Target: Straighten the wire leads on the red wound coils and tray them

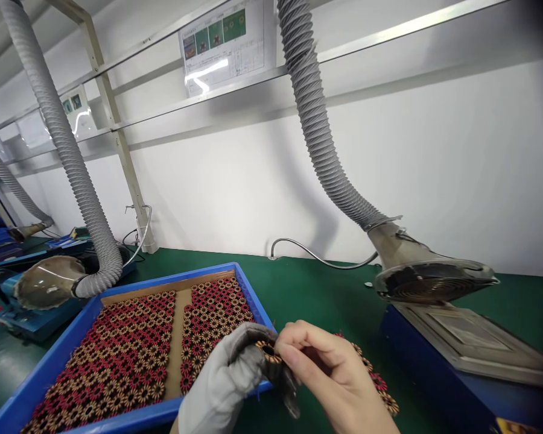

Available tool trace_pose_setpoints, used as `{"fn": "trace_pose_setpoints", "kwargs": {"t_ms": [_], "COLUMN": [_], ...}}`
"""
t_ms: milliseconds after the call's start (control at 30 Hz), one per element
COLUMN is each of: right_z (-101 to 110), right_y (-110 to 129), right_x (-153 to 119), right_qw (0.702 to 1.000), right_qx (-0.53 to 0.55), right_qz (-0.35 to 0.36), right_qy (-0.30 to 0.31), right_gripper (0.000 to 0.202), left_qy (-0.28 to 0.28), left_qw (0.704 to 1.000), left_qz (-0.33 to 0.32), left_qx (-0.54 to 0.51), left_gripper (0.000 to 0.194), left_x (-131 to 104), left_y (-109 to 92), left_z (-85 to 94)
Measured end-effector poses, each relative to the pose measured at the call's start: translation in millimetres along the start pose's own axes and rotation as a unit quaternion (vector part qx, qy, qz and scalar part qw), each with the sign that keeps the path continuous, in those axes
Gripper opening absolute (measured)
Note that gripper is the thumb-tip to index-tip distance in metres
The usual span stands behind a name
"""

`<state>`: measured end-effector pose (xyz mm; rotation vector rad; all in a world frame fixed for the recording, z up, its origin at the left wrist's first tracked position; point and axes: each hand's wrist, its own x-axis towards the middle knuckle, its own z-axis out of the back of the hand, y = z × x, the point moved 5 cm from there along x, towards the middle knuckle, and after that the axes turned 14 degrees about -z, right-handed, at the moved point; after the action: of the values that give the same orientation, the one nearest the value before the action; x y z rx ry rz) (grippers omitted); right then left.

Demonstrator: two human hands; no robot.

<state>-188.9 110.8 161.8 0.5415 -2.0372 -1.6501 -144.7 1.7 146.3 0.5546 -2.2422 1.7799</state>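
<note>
My left hand (235, 367), in a pale grey glove with darkened fingertips, grips a small copper-wound coil ring (269, 350). Bare-skinned, my right hand (328, 374) pinches at the right edge of that ring with thumb and forefinger together. What lies between those fingertips is too small to make out. Behind and left of my hands, a blue tray (254, 303) holds rows of similar rings in copper and red. More coil rings (378, 382) lie on the green bench, partly hidden behind my right hand.
To the right stands a blue box with a metal plate top (473, 337), under a fume hood (434, 277) on a grey flexible duct (319, 132). A second hood (49, 282) hangs at left. A thin metal tube (319, 260) crosses the green bench (294, 289) by the wall.
</note>
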Motion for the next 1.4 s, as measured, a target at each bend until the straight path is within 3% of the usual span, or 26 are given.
{"fn": "trace_pose_setpoints", "kwargs": {"t_ms": [200,400,533,700,967,1167,1300,1400], "right_z": [-1.5,-3.4,-3.3,-3.7,-7.9,-5.3,8.2,8.5], "right_y": [2.7,-1.1,-5.4,-6.0,-3.6,-1.8,5.0,10.4], "right_x": [-2.6,0.1,4.5,5.5,2.6,0.7,-4.0,-8.1], "right_qw": [0.999,0.998,0.996,0.997,0.999,0.998,0.989,0.986], "right_qx": [-0.034,-0.006,0.004,-0.013,-0.029,-0.005,-0.034,-0.070], "right_qz": [0.004,-0.025,0.005,0.044,0.034,0.013,0.074,0.114], "right_qy": [0.016,0.053,0.086,0.065,0.021,-0.064,-0.126,-0.102], "right_gripper": [0.033,0.038,0.037,0.035,0.037,0.037,0.027,0.017], "left_qy": [0.030,0.011,0.005,0.051,0.030,0.009,0.028,0.053], "left_qw": [0.999,1.000,1.000,0.999,0.998,0.999,0.997,0.994], "left_qz": [0.009,0.003,0.010,0.017,0.014,0.010,-0.007,-0.008], "left_qx": [0.015,0.001,-0.028,-0.008,-0.050,-0.048,-0.074,-0.096], "left_gripper": [0.028,0.031,0.038,0.040,0.033,0.030,0.026,0.034], "left_x": [-3.6,-3.9,-1.9,-0.1,-0.6,-1.5,-1.9,-2.1], "left_y": [-0.4,-1.1,-1.4,-1.6,-0.6,-2.1,-3.8,-4.5], "left_z": [-0.7,-4.8,-3.1,-0.8,-2.1,-3.0,-5.5,-6.0]}}
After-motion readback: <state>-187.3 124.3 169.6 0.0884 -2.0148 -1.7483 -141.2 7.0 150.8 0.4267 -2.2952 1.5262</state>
